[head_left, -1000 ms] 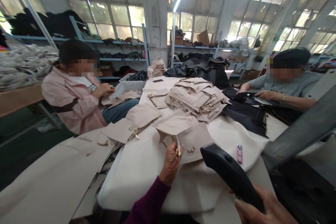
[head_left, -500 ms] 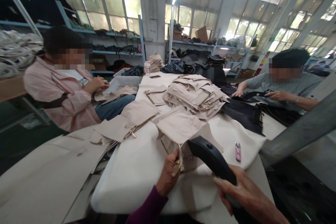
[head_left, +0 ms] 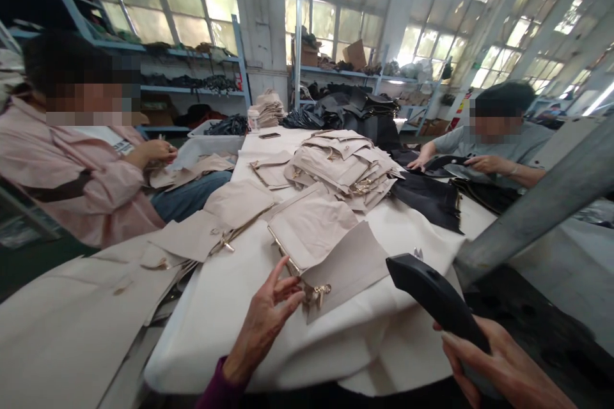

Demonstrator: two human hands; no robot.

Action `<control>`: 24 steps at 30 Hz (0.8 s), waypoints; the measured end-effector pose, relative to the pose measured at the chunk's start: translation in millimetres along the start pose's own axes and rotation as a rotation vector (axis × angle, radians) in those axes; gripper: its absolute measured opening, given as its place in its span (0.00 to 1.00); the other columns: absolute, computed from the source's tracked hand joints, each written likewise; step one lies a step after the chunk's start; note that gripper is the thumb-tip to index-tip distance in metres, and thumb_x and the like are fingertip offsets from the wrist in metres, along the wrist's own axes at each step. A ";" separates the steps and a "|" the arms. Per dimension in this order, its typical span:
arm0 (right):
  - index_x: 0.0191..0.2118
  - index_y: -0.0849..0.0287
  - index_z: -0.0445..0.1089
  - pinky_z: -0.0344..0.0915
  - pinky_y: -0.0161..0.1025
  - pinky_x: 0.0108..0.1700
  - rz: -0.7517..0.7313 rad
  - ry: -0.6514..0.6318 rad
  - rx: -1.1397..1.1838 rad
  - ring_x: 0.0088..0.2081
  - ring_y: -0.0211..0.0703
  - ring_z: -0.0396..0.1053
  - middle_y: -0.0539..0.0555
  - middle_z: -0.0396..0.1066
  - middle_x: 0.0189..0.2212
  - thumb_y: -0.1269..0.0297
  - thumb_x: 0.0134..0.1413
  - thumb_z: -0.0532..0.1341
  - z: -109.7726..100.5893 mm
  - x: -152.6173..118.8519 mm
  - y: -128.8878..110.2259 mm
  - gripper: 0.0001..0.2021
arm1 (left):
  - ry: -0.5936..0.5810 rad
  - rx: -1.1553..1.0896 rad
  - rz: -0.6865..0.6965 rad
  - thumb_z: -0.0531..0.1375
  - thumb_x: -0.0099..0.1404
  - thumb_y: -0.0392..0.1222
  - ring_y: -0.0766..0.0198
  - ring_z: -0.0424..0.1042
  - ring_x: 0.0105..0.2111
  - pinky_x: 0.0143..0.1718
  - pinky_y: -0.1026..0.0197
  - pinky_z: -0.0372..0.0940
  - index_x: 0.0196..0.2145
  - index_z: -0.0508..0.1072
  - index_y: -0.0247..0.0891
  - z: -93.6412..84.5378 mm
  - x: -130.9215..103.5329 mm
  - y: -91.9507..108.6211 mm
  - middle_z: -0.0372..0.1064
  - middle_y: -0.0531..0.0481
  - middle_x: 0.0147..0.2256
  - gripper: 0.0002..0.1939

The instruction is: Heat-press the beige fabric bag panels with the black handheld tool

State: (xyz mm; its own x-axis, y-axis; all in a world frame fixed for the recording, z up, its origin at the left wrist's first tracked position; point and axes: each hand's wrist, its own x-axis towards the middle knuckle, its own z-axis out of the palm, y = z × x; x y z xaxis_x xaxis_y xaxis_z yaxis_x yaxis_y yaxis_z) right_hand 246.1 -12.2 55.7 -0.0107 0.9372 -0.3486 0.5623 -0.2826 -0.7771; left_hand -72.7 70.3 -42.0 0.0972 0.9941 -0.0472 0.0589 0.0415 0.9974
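My left hand (head_left: pixel 268 313) is open, fingers spread, beside the zipped edge of a beige fabric pouch (head_left: pixel 319 223). Its fingertips are at the zipper or just next to it; I cannot tell whether they touch. A gold zipper pull (head_left: pixel 321 294) hangs at the pouch's near corner, over a flat beige panel (head_left: pixel 355 262). My right hand (head_left: pixel 499 358) is wrapped round the handle of a black curved handheld tool (head_left: pixel 432 287). The tool's blunt head points left, apart from the pouch. Just behind it show the tips of small thread snips (head_left: pixel 418 254), the rest hidden.
A heap of beige pouches (head_left: pixel 340 163) stands mid-table, with more beige pieces (head_left: pixel 211 230) at left. Black pieces (head_left: pixel 426 198) lie at right near a co-worker (head_left: pixel 503 134). Another co-worker in pink (head_left: pixel 96 185) sits left. A slanted grey metal post (head_left: pixel 537 204) crosses the right side.
My left hand has let go of the zipper end and spread its fingers; the pouch now lies flatter. The black tool has moved right, away from the pouch. The view has shifted rightward.
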 end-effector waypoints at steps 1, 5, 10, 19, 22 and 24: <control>0.21 0.56 0.61 0.62 0.34 0.23 -0.010 -0.001 0.028 0.16 0.38 0.62 0.46 0.61 0.11 0.45 0.52 0.56 0.3 0.0 0.0 0.20 | -0.015 -0.028 0.000 0.62 0.57 0.48 0.56 0.74 0.39 0.45 0.54 0.67 0.64 0.47 0.34 7.2 7.4 2.6 0.75 0.46 0.38 0.43; 0.20 0.57 0.61 0.62 0.34 0.23 -0.045 0.015 0.071 0.15 0.37 0.62 0.45 0.61 0.10 0.49 0.52 0.57 -8.1 -1.6 6.1 0.19 | 0.040 -0.026 0.044 0.63 0.54 0.48 0.56 0.73 0.42 0.44 0.58 0.66 0.58 0.62 0.31 30.1 37.0 1.7 0.75 0.46 0.38 0.36; 0.21 0.59 0.61 0.60 0.32 0.20 0.000 0.024 0.075 0.13 0.35 0.61 0.45 0.60 0.09 0.50 0.53 0.56 -17.4 8.1 22.3 0.19 | -0.083 -0.139 -0.032 0.63 0.54 0.46 0.53 0.72 0.45 0.47 0.55 0.66 0.49 0.72 0.31 38.0 46.1 -5.9 0.74 0.41 0.46 0.25; 0.22 0.60 0.60 0.59 0.28 0.14 0.059 -0.081 0.160 0.12 0.31 0.58 0.44 0.62 0.12 0.56 0.53 0.57 3.9 58.9 21.5 0.15 | -0.043 -0.030 -0.029 0.62 0.57 0.48 0.51 0.70 0.49 0.53 0.52 0.63 0.47 0.74 0.33 38.9 45.8 -12.8 0.72 0.44 0.49 0.23; 0.21 0.60 0.60 0.58 0.27 0.13 0.098 -0.097 0.167 0.11 0.31 0.58 0.45 0.61 0.11 0.56 0.51 0.58 3.5 71.5 18.6 0.15 | -0.001 0.012 -0.017 0.62 0.55 0.49 0.51 0.72 0.47 0.51 0.52 0.65 0.44 0.76 0.35 39.9 48.0 -15.4 0.75 0.46 0.45 0.21; 0.21 0.60 0.60 0.58 0.27 0.13 0.118 -0.093 0.188 0.11 0.31 0.59 0.45 0.62 0.11 0.56 0.51 0.58 0.0 77.0 18.0 0.15 | 0.016 0.031 -0.012 0.62 0.55 0.48 0.51 0.72 0.46 0.50 0.52 0.66 0.42 0.77 0.36 40.5 49.5 -16.9 0.76 0.46 0.44 0.19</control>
State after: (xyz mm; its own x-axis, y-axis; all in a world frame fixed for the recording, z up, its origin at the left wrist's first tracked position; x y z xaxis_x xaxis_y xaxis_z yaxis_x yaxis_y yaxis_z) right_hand 255.4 54.9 14.9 -0.0355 0.8751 -0.4827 0.4009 -0.4300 -0.8090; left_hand -28.7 114.7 -63.4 0.0804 0.9951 -0.0577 0.0904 0.0504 0.9946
